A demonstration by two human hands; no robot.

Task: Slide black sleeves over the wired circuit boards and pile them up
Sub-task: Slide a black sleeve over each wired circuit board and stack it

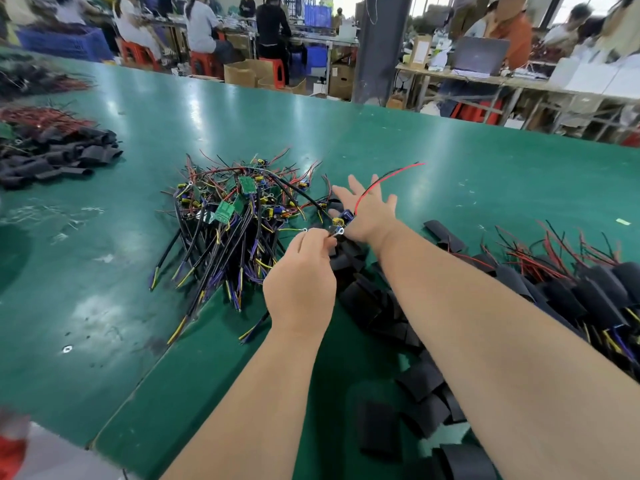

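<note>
Circuit board (346, 216) against right hand (369, 211), fingers spread; left hand (299, 282) fingers pinch its ring-tipped wire (338, 232)

Bright, even lighting from overhead. Broad white glare patches on the glossy green surface (194, 109), strongest across the far middle and left. Only faint, soft shadows beside the tangled pile of wired green circuit boards (235, 209). Sharp at centre; softer toward the bottom edge, where the flat black sleeves (377, 427) blur. A red-and-white smear (14, 441) in the lower left corner. Strong wide-angle bending at the edges. Hazy, smeared seated workers (204, 26) behind; washed-out daylight at the upper right windows (562, 8).
</note>
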